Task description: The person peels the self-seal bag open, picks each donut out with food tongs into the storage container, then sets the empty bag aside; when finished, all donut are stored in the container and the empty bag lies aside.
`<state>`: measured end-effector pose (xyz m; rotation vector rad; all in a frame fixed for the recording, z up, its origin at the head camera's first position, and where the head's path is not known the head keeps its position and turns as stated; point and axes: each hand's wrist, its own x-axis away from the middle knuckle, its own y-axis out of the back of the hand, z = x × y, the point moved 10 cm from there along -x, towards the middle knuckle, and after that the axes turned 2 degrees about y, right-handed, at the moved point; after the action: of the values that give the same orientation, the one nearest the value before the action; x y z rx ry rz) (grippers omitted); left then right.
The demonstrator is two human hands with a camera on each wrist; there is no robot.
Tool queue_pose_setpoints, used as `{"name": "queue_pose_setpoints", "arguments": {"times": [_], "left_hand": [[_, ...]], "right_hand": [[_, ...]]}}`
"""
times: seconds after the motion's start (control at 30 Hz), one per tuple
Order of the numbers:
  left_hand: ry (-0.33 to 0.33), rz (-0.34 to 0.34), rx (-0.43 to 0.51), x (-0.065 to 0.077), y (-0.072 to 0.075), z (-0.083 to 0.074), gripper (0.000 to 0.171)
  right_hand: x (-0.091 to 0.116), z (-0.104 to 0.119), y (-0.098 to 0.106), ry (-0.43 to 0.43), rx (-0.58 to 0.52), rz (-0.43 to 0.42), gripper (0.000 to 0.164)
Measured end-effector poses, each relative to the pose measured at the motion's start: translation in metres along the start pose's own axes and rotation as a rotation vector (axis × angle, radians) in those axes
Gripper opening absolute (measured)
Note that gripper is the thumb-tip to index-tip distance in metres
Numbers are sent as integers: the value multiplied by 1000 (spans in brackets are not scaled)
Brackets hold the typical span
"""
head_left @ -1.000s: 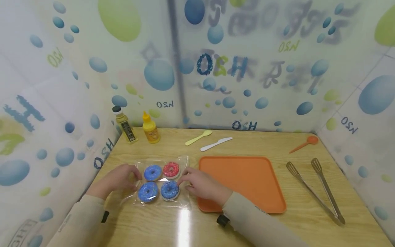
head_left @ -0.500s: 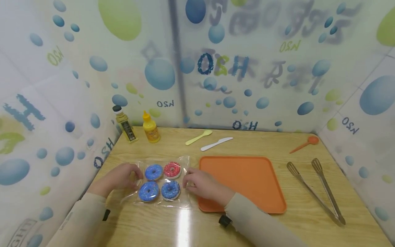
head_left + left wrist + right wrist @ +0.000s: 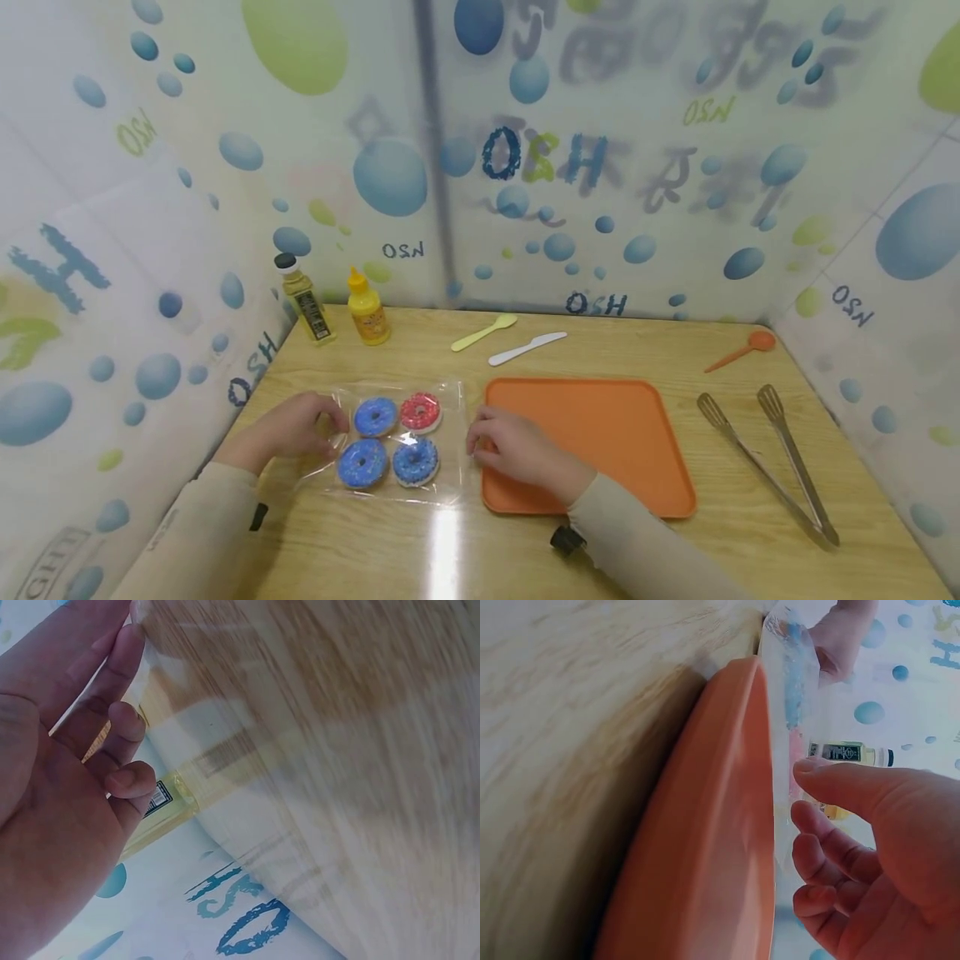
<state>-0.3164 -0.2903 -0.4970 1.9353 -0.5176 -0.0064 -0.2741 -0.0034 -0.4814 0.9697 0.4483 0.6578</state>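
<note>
A clear plastic pack (image 3: 452,450) lies on the table, holding three blue toy donuts (image 3: 362,463) and a red one (image 3: 420,412). My left hand (image 3: 298,429) holds the pack's left edge, with curled fingers at the film. In the left wrist view, the left hand (image 3: 82,742) has its fingertips up at the film, and its thumb is hidden. To the right of the pack, my right hand (image 3: 517,450) hovers over the left rim of an orange tray (image 3: 600,433). In the right wrist view, the right hand (image 3: 877,855) has loosely bent fingers with nothing between them.
An oil bottle (image 3: 309,304) and a yellow squeeze bottle (image 3: 367,312) stand at the back left. A yellow-green spoon (image 3: 483,333) and a white knife (image 3: 527,348) lie behind the tray. Rightward are an orange spoon (image 3: 742,350) and metal tongs (image 3: 795,467). Patterned walls enclose the table.
My right hand has let go of the pack's right side and moved right, over the tray's edge. The left hand has stayed at the pack's left edge.
</note>
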Motion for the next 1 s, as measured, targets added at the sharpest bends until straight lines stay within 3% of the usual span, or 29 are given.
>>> {"name": "queue_pose_setpoints", "arguments": {"times": [0.4, 0.83, 1.0], "left_hand": [[30, 15, 21, 5, -1, 3, 31], [-32, -11, 17, 3, 2, -7, 32], [-64, -15, 9, 4, 2, -15, 30]], "right_hand": [[10, -3, 6, -4, 0, -24, 6], [29, -13, 14, -34, 14, -35, 2], [32, -18, 17, -78, 21, -42, 15]]}}
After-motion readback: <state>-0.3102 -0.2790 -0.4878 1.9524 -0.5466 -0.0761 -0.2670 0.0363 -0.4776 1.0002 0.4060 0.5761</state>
